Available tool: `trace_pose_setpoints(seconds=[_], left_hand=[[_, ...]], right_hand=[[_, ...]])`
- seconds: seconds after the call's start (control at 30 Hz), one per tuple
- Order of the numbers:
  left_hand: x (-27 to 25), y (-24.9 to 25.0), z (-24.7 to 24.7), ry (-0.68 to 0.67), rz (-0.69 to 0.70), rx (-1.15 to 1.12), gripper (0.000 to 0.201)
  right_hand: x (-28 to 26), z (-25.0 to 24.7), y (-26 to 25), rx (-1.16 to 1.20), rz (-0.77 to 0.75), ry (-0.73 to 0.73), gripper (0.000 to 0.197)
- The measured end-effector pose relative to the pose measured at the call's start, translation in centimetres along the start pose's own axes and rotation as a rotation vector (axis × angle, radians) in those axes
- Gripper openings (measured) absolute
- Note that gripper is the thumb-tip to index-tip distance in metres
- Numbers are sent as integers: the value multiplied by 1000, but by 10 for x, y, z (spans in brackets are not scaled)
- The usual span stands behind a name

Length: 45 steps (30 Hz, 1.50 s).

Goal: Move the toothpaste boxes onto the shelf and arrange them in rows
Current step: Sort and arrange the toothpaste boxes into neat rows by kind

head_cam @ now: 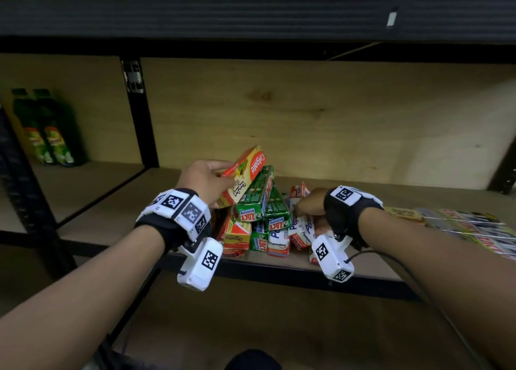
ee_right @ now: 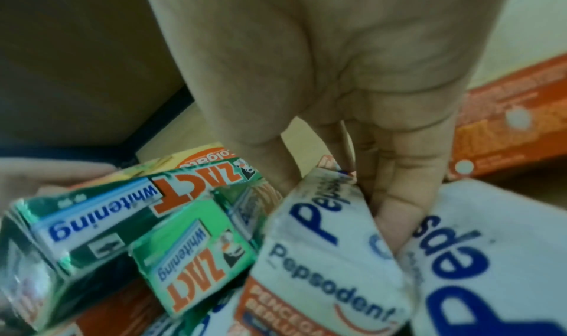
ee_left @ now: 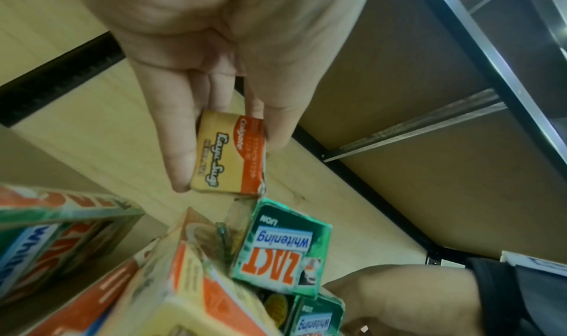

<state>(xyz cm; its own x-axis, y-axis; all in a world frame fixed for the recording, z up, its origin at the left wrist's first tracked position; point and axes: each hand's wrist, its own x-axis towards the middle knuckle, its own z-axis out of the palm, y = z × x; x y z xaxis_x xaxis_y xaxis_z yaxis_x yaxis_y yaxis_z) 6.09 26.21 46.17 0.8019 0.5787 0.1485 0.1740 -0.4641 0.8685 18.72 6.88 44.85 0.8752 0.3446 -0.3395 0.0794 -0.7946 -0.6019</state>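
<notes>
A jumbled pile of toothpaste boxes lies on the wooden shelf, near its front edge. My left hand grips an orange and yellow Colgate box by its near end, holding it tilted above the pile; the left wrist view shows the Colgate box between thumb and fingers. Under it lean green Zact boxes. My right hand reaches down into the pile's right side. There its thumb and fingers pinch a white Pepsodent box, with a second Pepsodent box beside it.
Two green bottles stand in the left bay behind a black upright post. Flat printed packs lie on the shelf to the right. A dark upper shelf beam runs overhead. Bare board stretches behind and left of the pile.
</notes>
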Motion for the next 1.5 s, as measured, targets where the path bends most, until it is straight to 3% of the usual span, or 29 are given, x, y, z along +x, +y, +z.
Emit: trace_pose_setpoints(seconds=[0.13, 0.3, 0.4, 0.53, 0.63, 0.9, 1.1, 1.23, 1.33, 1.4, 1.43, 1.5], left_hand=[[3, -6, 3, -2, -7, -23, 43], [8, -17, -8, 20, -63, -62, 42], [8, -27, -12, 25, -88, -48, 42], [8, -32, -11, 48, -115, -45, 38], [11, -32, -9, 54, -104, -9, 35], [19, -33, -9, 27, -92, 168, 34], [15, -34, -5, 23, -86, 313, 34], [6, -27, -2, 42, -1, 426, 30], [-2, -16, 3, 50, 116, 538, 26], [-9, -7, 10, 35, 214, 595, 34], [-12, -3, 14, 22, 271, 631, 41], [-20, 6, 25, -15, 395, 677, 49]], right_hand=[[5, -8, 3, 73, 8, -38, 30], [38, -10, 15, 188, 15, -70, 43], [24, -10, 2, 241, -1, -34, 21], [13, -7, -11, 234, -34, -10, 23], [9, 6, -15, 284, -51, -51, 8], [10, 14, -18, 235, -64, -84, 31], [-5, -1, -3, 26, -72, 4, 36], [10, -15, 18, -205, -44, 19, 28], [62, -17, 47, -475, -26, 100, 50], [86, -9, 66, -547, -10, 100, 27], [66, -2, 68, -563, 14, 144, 23], [20, 6, 61, -531, -8, 186, 51]])
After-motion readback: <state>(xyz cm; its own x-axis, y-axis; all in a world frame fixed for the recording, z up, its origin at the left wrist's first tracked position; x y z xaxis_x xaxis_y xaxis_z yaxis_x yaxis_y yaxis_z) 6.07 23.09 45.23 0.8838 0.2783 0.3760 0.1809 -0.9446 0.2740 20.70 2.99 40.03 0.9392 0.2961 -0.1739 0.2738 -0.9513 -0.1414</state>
